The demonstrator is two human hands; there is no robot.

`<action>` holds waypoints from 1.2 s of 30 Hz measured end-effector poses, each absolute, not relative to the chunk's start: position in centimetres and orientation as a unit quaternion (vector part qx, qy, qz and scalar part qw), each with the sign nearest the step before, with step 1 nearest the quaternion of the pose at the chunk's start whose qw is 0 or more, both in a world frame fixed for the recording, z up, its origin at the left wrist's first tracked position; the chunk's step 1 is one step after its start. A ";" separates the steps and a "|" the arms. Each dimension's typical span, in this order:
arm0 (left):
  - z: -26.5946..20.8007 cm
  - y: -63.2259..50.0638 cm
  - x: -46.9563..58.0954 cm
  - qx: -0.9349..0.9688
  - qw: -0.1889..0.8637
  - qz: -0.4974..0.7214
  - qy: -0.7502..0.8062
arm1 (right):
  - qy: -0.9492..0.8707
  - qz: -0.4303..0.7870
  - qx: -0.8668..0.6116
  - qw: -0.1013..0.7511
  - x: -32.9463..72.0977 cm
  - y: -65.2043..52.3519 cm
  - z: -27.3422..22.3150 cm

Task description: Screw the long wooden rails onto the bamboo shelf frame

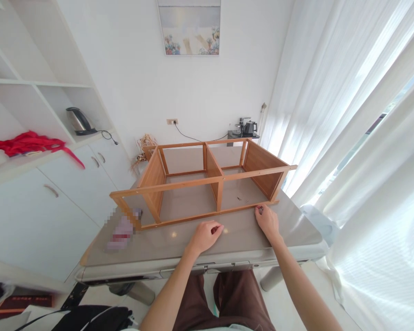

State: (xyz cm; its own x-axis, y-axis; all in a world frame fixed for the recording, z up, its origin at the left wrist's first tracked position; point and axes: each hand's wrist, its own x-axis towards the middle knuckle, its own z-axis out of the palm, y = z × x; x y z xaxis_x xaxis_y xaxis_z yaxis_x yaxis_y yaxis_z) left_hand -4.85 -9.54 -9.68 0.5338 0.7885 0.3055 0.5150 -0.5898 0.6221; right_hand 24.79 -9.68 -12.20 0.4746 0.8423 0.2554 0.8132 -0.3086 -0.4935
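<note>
A wooden shelf unit (215,209) lies on its side on the grey table (152,253), its open frame facing me. It has two end panels and one middle panel. Just in front of its near rail, my left hand (205,235) rests over the table, fingers curled closed; whatever they may hold is hidden. My right hand (267,219) is closed in a pinch at the near rail, close to the right end. What lies between those fingertips is too small to make out. Small dark metal pieces (239,198) lie on the tabletop inside the right bay.
On the table's left lies a blurred-out purplish item (120,234). White cabinets (65,193) stand on the left, with a kettle (80,120) and red cloth (31,143) on the shelves. A coffee maker (241,126) stands behind. White curtains (331,115) hang at right.
</note>
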 end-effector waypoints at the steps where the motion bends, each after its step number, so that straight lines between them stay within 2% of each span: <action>1: -9.7 -9.6 -4.8 0.841 0.240 0.291 0.388 | -0.509 0.027 -0.807 0.297 24.7 -9.7 -12.1; 8: -9.7 -9.3 -4.7 0.810 0.296 0.317 0.395 | -0.560 0.102 -0.720 0.396 20.4 -11.8 -11.5; 17: -10.4 -8.1 -5.2 0.680 0.515 0.378 0.360 | -0.616 0.252 -0.576 0.475 12.0 -11.5 -10.8; 28: -11.0 -7.5 -5.4 0.633 0.546 0.410 0.365 | -0.591 0.309 -0.559 0.492 11.8 -11.4 -11.6; 36: -11.1 -7.5 -5.4 0.641 0.522 0.414 0.382 | -0.611 0.230 -0.565 0.504 11.4 -12.0 -11.5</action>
